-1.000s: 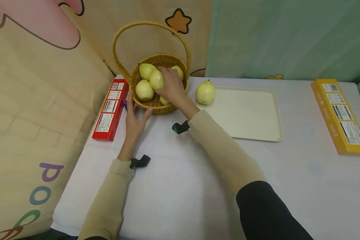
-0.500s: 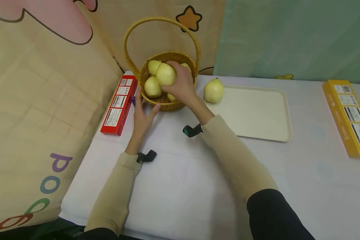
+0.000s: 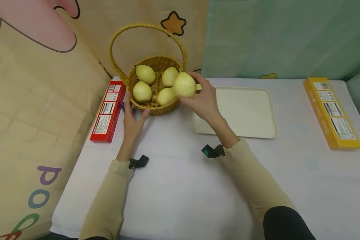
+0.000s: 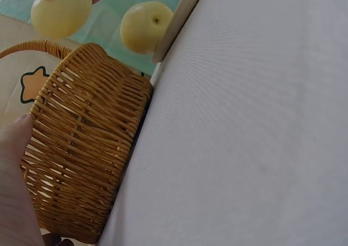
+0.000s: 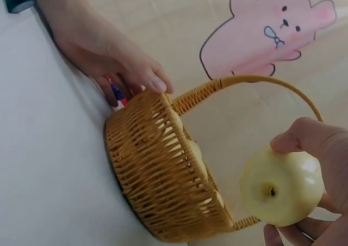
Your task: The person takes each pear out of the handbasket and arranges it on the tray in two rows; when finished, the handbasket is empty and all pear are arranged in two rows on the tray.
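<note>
My right hand (image 3: 205, 100) grips a pale yellow-green pear (image 3: 184, 85) and holds it over the right rim of the wicker basket (image 3: 156, 110). Thumb and fingers wrap the fruit's sides in the right wrist view, where the pear (image 5: 283, 187) shows its bottom end. My left hand (image 3: 132, 125) holds the basket's front-left wall, its thumb at the rim and the fingers spread round the side. Several more pears (image 3: 142, 91) lie inside the basket. Another pear (image 4: 145, 27) sits at the tray in the left wrist view; my right hand mostly hides it in the head view.
A cream rectangular tray (image 3: 243, 113) lies right of the basket. A red box (image 3: 106, 113) stands at the left edge of the white table (image 3: 180, 186), a yellow box (image 3: 333, 115) at the right. The tall basket handle (image 3: 147, 26) arches above, before a printed curtain (image 3: 276, 40).
My right hand has lifted the pear from among the others and carried it right to the basket's rim. The left hand has stayed at the basket. The head view has shifted slightly.
</note>
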Demonstrator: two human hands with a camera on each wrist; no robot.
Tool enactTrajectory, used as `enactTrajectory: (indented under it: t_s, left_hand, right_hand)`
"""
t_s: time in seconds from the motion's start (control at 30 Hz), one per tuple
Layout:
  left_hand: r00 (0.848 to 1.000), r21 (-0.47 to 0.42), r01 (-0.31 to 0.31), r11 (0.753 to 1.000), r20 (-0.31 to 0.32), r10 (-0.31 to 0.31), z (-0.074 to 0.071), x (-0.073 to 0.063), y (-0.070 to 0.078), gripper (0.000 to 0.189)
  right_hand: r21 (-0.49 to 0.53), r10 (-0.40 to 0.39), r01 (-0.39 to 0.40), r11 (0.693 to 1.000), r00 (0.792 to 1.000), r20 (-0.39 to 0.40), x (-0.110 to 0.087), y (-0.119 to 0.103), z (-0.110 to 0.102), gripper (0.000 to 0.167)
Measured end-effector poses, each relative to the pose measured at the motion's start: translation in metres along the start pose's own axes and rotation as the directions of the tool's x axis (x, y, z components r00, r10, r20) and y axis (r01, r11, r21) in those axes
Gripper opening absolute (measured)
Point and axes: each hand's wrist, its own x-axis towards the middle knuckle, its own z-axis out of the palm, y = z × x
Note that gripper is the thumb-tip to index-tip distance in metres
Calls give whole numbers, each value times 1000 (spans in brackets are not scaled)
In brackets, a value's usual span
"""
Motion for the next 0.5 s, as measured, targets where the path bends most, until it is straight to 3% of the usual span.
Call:
enactTrajectory:
  t_s: [0.13,0.23,0.4,0.5]
  left_hand:
    - [1000,10,-8,1000,-3,9,2,3,-25,95]
    - [1000,11,-12,1000,-1,12,2,3,-33,97]
    - [1000,19,-17,1000,-3,17,1,4,-38,98]
    - [1000,4,-19,1000,2,19,2,4,-31,96]
  right_hand:
    - [-4,27,-27,1000,998,-60,-16,10,-24,72]
    - [-7,42,-43,999,993,-111,-29,21,-40,69]
    - [-24,85,-91,996,977,-198,-42,41,-57,67]
    - [-54,106,-122,991,965,-241,-38,52,-66,67]
